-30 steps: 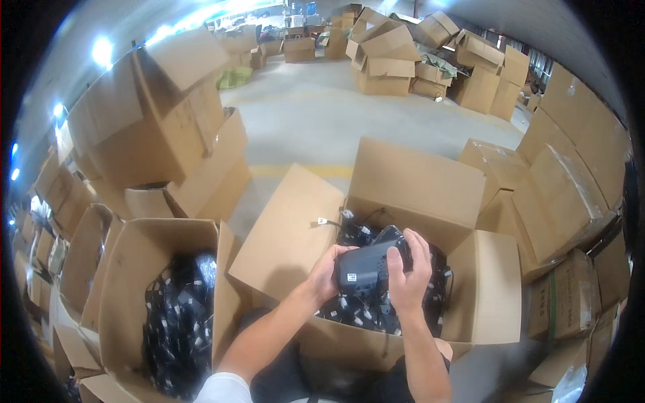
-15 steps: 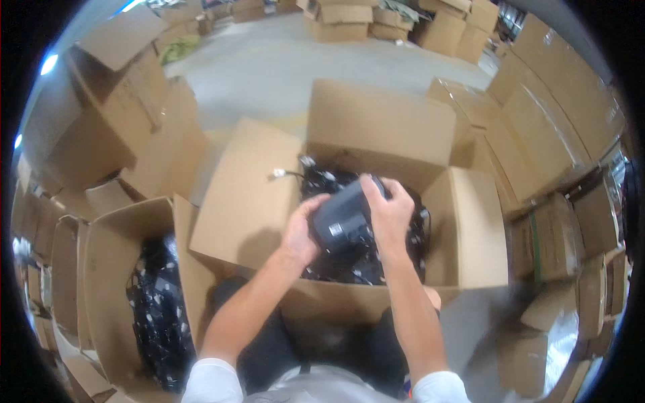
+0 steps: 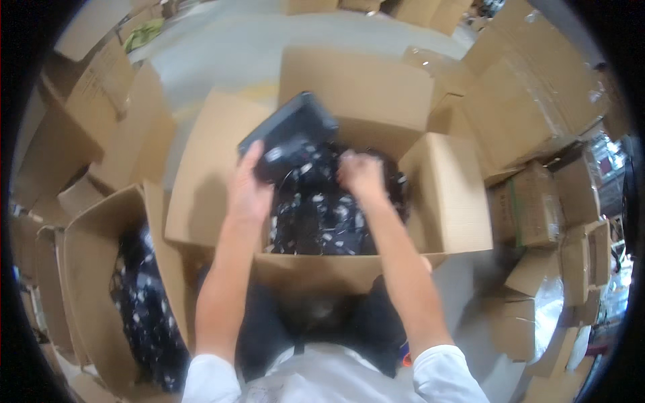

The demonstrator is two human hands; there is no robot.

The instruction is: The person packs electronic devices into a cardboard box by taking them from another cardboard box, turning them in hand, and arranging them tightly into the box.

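While the person leans over an open carton, both bare hands work inside it.

Left hand: the left hand (image 3: 247,195) is clenched around a flat black device (image 3: 289,134), lifted clear above the far left corner of the cardboard box (image 3: 447,195), tilted up on one edge.

Right hand: the right hand (image 3: 361,176) is pressed down into the bagged black items (image 3: 322,215) near the box's far edge; whether it is closed on one cannot be told.

What changed: half a second ago both hands held the device together over the middle of the box; now the right has let go and dropped into the contents, while the left alone carries the device off toward the left flap.

Meaning: one piece looks picked out, and a hand is freed to sort the rest.

Count: one device in hand; one open box in front; a second open carton (image 3: 87,282) at the person's left, also filled with dark bagged pieces; the pieces themselves too many and too tangled to count.

Surroundings: stacked cardboard boxes ring the concrete floor (image 3: 215,54).
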